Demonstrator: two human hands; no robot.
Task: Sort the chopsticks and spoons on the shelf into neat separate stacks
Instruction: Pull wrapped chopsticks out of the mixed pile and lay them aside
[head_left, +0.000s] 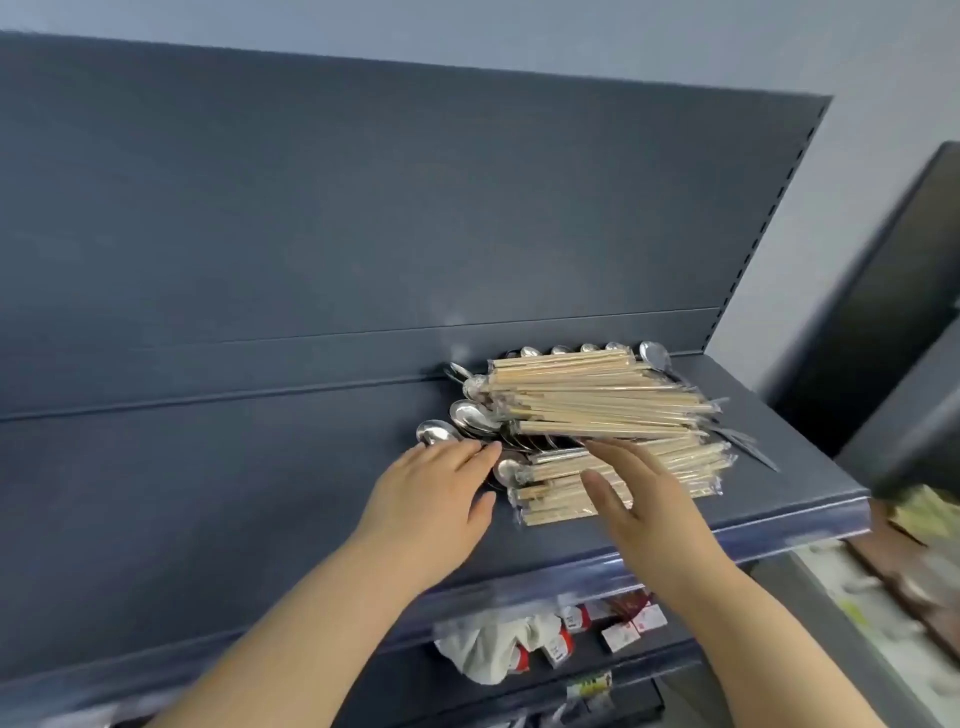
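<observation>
One heap, two kinds: chopsticks (597, 395) in clear sleeves and spoons (470, 413) lie mixed at the right end of the shelf (208, 493), pushed against the back panel (363, 208); no separate stacks yet.
Chopsticks: upper bundles fan across the top, roughly parallel to the shelf front; lower bundles sit nearer the front edge, ends ragged.
Spoons: bowls stick out at the left side of the heap and along the rear; handles run under the chopsticks and show again at the right, so they look pinned by the load above.
Left hand (431, 493): fingers straight and close together, tips at the leftmost spoon bowls, nothing gripped. Placed there, I judge, to brace the spoons or rake them leftward onto bare shelf.
Right hand (644, 493): fingers spread apart over the lower chopstick bundles, thumb out, nothing clasped. Whether the palm bears down I cannot tell; the flat posture suits steadying the bundles while spoons are drawn off.
Stage: sorting barely begun, in my judgement.
Risk: slick sleeves may slide; pulling trapped spoons could topple the upper fan.
Surroundings: price rail (779, 530) along the shelf front; below, small red-and-white packets (561, 639) and a crumpled white bag (493, 649).
</observation>
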